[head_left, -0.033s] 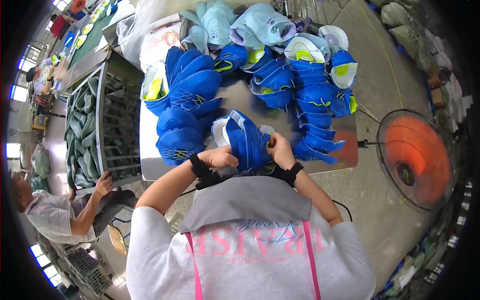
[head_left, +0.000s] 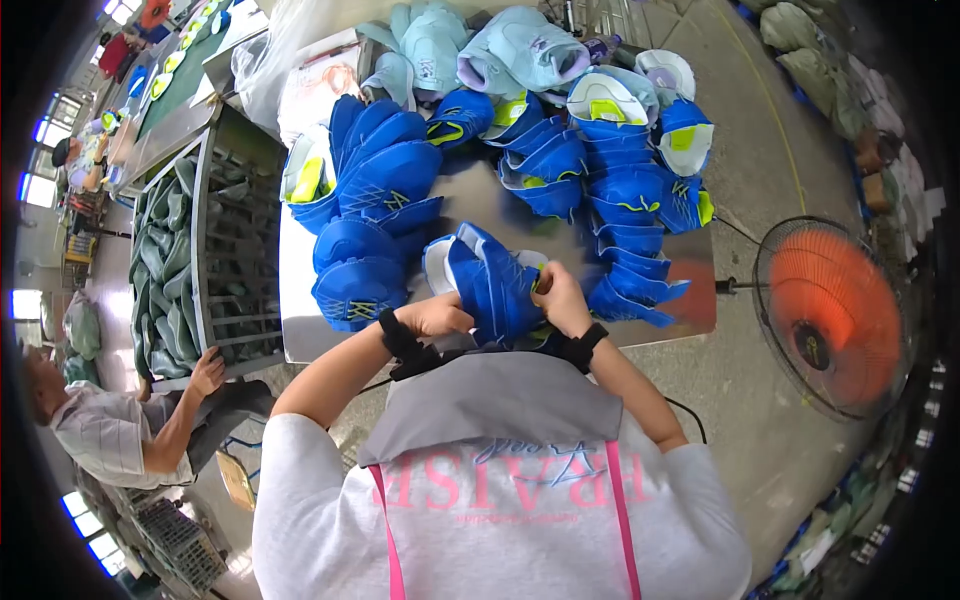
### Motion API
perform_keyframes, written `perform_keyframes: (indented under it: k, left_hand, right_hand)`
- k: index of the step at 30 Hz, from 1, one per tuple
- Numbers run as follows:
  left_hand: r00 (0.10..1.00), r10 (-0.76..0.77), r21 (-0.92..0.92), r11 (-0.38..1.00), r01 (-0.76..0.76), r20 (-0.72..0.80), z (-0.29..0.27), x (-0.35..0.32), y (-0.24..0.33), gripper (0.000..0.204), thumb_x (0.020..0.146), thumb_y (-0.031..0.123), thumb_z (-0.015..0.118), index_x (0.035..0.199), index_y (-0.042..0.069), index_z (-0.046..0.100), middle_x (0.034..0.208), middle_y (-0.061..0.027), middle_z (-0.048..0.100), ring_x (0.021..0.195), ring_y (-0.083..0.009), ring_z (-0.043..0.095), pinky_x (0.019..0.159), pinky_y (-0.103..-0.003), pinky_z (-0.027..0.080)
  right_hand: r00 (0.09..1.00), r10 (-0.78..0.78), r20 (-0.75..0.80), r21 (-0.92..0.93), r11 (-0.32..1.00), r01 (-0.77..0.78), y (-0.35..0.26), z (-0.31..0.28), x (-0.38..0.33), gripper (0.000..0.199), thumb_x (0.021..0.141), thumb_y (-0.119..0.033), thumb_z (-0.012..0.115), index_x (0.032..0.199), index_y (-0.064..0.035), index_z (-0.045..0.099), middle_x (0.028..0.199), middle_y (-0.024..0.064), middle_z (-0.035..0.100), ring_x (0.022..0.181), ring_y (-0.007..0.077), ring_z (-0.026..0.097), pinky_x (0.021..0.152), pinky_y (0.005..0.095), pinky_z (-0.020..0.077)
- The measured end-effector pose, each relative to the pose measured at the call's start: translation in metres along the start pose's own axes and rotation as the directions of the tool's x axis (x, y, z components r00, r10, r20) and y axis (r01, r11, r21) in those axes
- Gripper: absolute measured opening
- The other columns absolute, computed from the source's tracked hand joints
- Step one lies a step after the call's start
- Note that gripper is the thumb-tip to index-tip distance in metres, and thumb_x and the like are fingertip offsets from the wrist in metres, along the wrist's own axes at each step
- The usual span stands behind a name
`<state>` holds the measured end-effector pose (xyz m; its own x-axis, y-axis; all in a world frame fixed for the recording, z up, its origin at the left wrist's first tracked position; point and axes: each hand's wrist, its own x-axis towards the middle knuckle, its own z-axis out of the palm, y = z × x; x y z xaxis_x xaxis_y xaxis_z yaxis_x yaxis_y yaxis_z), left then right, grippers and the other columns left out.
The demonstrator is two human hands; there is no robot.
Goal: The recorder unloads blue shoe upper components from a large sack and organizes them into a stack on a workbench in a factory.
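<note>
Close to the table's front edge, a blue shoe upper (head_left: 497, 290) with a whitish lining is held between my two hands. My left hand (head_left: 440, 315) is closed at its lower left side, with the fingertips partly hidden against the blue material. On the other side my right hand (head_left: 563, 303) pinches the upper's edge between thumb and fingers, near the pale lining. Nested blue uppers (head_left: 362, 285) lie just left of my left hand. Another row of blue uppers (head_left: 632, 265) runs along the right, beside my right hand.
Light-blue uppers (head_left: 525, 50) are heaped at the back of the metal table (head_left: 475, 195). An orange-bladed fan (head_left: 835, 310) stands off the right edge. At left, a rack (head_left: 240, 270) holds dark green shoe lasts (head_left: 165, 280), with a seated person's hand (head_left: 208, 372) at its corner.
</note>
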<state>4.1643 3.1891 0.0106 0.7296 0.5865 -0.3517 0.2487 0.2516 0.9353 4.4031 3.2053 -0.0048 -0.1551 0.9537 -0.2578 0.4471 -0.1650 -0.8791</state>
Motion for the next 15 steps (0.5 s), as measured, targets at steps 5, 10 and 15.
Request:
perform_keyframes:
  k: [5, 10, 15]
  left_hand:
    - [0.998, -0.058, -0.307, 0.951, 0.047, -0.025, 0.006, 0.004, -0.013, 0.034, 0.078, -0.001, 0.054, 0.111, 0.001, 0.056, 0.104, -0.0045, 0.060, 0.094, -0.0159, 0.054, 0.083, -0.027, 0.042]
    - [0.997, -0.069, -0.286, 0.956, 0.058, -0.028, 0.007, 0.017, -0.022, 0.026, 0.085, 0.004, 0.053, 0.110, 0.002, 0.056, 0.104, -0.0062, 0.060, 0.097, -0.0157, 0.053, 0.086, -0.029, 0.042]
    - [0.992, 0.006, -0.008, 1.000, -0.007, -0.129, 0.011, 0.033, -0.023, 0.027, 0.086, 0.009, 0.056, 0.112, 0.003, 0.055, 0.106, -0.0080, 0.059, 0.098, -0.0161, 0.053, 0.086, -0.031, 0.042]
  right_hand:
    - [0.995, -0.048, 0.082, 0.158, 0.987, 0.035, 0.003, -0.001, -0.002, 0.022, 0.069, -0.001, 0.069, 0.071, -0.0036, 0.047, 0.058, 0.0011, 0.052, 0.052, 0.0081, 0.048, 0.048, 0.0239, 0.0380]
    - [0.987, -0.007, 0.158, 0.182, 0.983, -0.022, 0.006, -0.005, -0.006, 0.024, 0.070, 0.002, 0.067, 0.075, -0.0052, 0.044, 0.059, -0.0003, 0.050, 0.053, 0.0054, 0.046, 0.048, 0.0224, 0.0368]
    - [0.991, -0.052, 0.123, 0.050, 0.998, 0.046, 0.021, -0.002, 0.005, 0.029, 0.070, 0.001, 0.067, 0.081, -0.0044, 0.042, 0.060, 0.0031, 0.049, 0.054, 0.0112, 0.048, 0.051, 0.0266, 0.0392]
